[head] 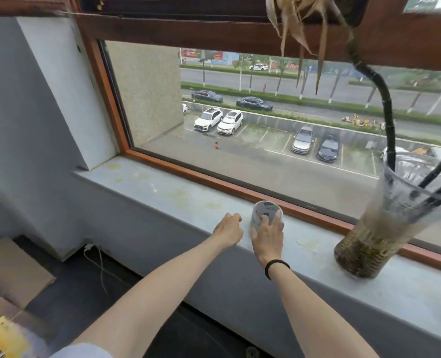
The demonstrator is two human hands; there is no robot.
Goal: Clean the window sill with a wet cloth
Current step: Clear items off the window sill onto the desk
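Observation:
The pale grey window sill (178, 195) runs from upper left to lower right below the wood-framed window and shows yellowish stains. My right hand (267, 236) grips a small white cup (264, 210) with blue print that stands on the sill near the frame. My left hand (228, 228) hovers just left of the cup over the sill's front edge, its fingers curled with nothing visible in them. No cloth is in view.
A tall clear glass vase (384, 223) with pebbles and dark plant stems stands on the sill at the right. Dried leaves (299, 34) hang from above. Cardboard boxes (15, 275) and a yellow book (0, 339) lie on the floor at lower left.

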